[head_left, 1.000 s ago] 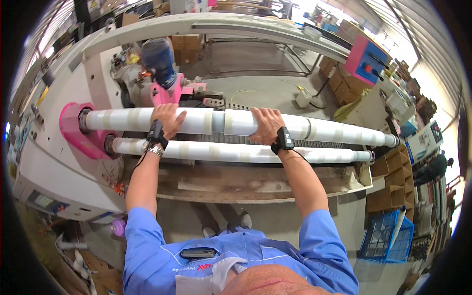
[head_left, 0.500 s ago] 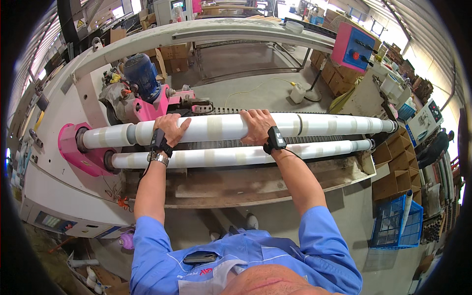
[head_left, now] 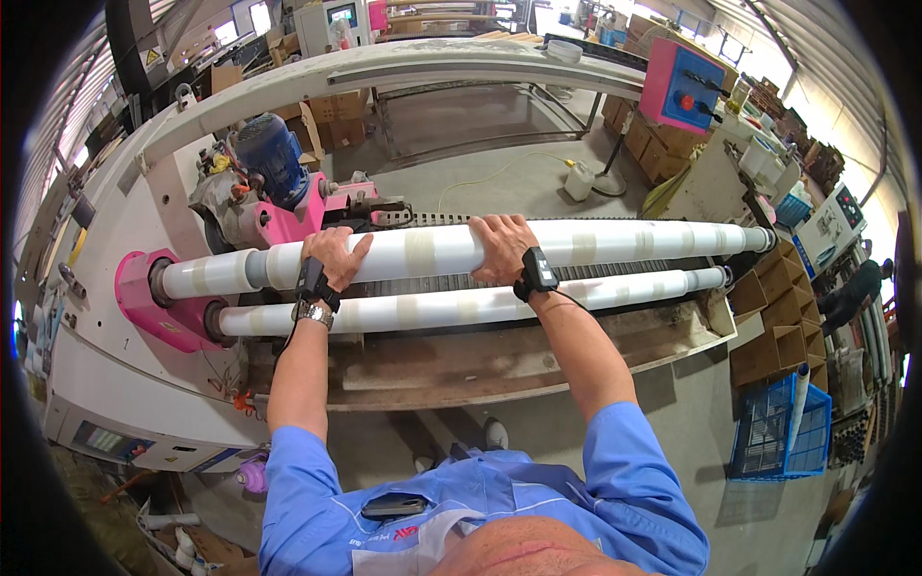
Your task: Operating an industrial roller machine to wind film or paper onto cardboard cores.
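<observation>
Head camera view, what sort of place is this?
Most likely a factory workshop: a long white roller lies under the left hand and right hand, a blue motor sits on a pink mount, and cardboard boxes stand behind.

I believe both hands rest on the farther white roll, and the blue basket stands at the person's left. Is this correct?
Wrong side: the head view shows the blue basket at the person's right. The left hand and right hand do rest on the farther white roll.
</observation>
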Demonstrator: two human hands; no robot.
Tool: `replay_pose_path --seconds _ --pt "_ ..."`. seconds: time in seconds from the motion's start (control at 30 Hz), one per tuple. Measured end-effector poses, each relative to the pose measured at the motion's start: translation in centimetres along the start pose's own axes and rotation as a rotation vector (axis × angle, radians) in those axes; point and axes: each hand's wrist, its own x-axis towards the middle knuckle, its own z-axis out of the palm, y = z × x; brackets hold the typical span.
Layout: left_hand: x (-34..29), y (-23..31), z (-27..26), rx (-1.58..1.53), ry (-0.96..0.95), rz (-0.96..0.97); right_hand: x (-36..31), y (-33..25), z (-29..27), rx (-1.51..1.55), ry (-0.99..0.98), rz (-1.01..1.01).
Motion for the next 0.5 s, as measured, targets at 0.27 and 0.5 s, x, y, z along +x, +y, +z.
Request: replay_pose_path --seconds 0.27,0.5 --pt "0.09 -0.02 -0.15 0.006 -0.029 -0.016 -0.01 -0.18 0.02 0.000 0.022 -0.006" --pt "0.20 0.06 -0.39 0.021 -0.043 -0.031 -0.03 -0.27 0.36 -0.022 0.050 0.007"
